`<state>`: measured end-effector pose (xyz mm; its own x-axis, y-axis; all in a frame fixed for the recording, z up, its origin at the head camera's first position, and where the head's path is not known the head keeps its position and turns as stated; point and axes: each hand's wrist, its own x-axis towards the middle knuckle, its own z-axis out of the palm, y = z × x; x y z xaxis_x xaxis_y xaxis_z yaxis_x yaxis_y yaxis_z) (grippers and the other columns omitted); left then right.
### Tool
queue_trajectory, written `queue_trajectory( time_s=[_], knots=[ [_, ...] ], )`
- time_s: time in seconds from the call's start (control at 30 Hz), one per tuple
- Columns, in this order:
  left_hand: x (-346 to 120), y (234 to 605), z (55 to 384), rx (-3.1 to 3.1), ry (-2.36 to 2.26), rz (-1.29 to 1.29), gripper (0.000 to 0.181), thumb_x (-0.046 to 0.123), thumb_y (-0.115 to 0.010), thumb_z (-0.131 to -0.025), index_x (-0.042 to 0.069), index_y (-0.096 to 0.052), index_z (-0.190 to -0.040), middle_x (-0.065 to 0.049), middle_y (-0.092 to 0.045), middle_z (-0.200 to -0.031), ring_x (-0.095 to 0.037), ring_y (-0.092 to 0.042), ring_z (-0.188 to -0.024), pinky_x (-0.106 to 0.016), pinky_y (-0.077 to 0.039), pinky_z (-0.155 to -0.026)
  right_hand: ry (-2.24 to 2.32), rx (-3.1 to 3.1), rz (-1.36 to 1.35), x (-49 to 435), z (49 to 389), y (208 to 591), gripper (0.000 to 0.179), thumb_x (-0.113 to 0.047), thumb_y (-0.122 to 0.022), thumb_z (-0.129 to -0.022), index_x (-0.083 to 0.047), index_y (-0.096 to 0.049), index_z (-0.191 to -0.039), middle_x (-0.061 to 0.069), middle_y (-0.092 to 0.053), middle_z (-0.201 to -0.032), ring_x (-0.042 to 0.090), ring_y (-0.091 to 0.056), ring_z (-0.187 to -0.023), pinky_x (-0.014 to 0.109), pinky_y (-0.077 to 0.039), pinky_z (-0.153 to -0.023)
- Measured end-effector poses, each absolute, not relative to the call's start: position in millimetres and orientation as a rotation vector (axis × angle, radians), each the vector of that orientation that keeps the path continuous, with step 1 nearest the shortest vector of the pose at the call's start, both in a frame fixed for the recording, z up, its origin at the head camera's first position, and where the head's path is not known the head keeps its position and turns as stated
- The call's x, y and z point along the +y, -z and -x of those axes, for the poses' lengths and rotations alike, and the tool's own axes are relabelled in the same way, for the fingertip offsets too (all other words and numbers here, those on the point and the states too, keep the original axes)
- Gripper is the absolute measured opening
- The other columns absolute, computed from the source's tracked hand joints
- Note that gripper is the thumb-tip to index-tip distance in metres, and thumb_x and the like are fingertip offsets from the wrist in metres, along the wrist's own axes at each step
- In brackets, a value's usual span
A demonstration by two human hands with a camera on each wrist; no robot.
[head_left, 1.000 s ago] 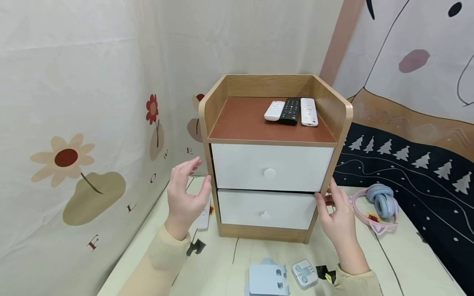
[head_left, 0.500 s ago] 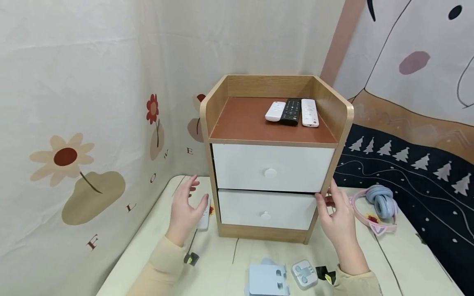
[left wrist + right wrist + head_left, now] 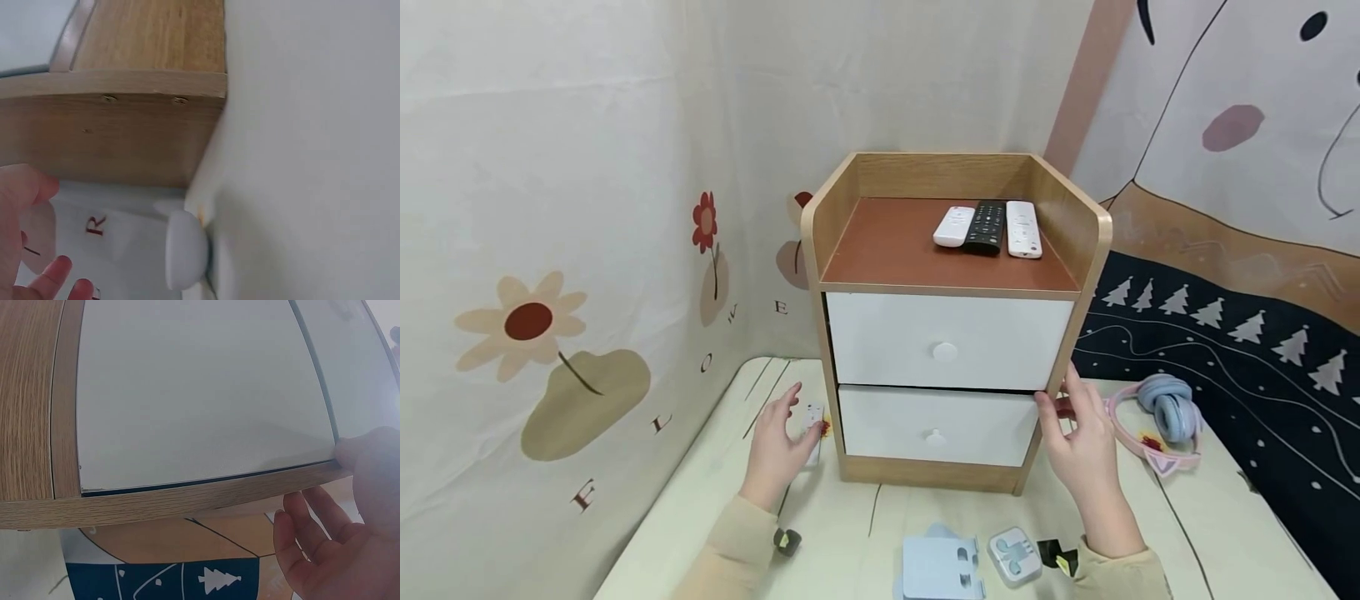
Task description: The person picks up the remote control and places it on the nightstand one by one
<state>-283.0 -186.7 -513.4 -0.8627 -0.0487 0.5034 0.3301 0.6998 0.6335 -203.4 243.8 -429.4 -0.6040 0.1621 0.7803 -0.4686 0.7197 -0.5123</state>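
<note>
A small wooden cabinet (image 3: 925, 474) stands upright with two white drawers, both pushed in. My right hand (image 3: 1082, 446) holds its right front edge, the thumb at the front beside the lower drawer (image 3: 887, 425) and the fingers along the side panel; the right wrist view shows this hand (image 3: 350, 525) at the frame. Left of the cabinet, my left hand (image 3: 777, 454) is low over the table, thumb and fingers spread apart and holding nothing. Just beyond its thumb lies a slim white object (image 3: 814, 414) with small dark marks, partly hidden by the hand; its rounded white end (image 3: 186, 250) shows in the left wrist view.
On the cabinet's brown top lie a short white remote (image 3: 954, 226), a black remote (image 3: 985, 228) and a longer white remote (image 3: 1024, 229). Blue-and-pink headphones (image 3: 1172, 408) lie at right. In front are boxed earphones (image 3: 1015, 557) and a light-blue folding stand (image 3: 938, 567). Printed fabric walls stand behind.
My left hand has come down from beside the upper drawer to low over the table, near the slim white object. The right hand has stayed at the cabinet's edge.
</note>
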Motion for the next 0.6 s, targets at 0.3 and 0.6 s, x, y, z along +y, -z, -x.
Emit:
queue_trajectory(
  time_s=[0.3, 0.6],
  knots=[
    [-193, 534, 285, -2.533, 1.034, 0.173, 0.078, 0.029, -0.084, -0.095, 0.012, -0.05, -0.163, -0.027, -0.061, -0.147, -0.049, -0.059, -0.133, -0.068, -0.05, -0.109, -0.898, -2.055, -0.225, 243, 203, 429, 0.074, 0.002, -0.078, -0.097, -0.006, -0.049, -0.165, 0.021, -0.069, -0.114, -0.017, -0.05, -0.099, -0.006, -0.04, -0.091],
    [-191, 539, 281, -2.639, 1.032, 0.099, 0.077, 0.031, -0.081, -0.098, 0.008, -0.048, -0.164, -0.034, -0.058, -0.148, -0.053, -0.06, -0.133, -0.071, -0.05, -0.11, -0.895, -2.065, -0.214, 244, 202, 430, 0.073, 0.001, -0.077, -0.098, -0.005, -0.049, -0.165, 0.021, -0.069, -0.113, -0.015, -0.052, -0.097, -0.006, -0.04, -0.091]
  ],
)
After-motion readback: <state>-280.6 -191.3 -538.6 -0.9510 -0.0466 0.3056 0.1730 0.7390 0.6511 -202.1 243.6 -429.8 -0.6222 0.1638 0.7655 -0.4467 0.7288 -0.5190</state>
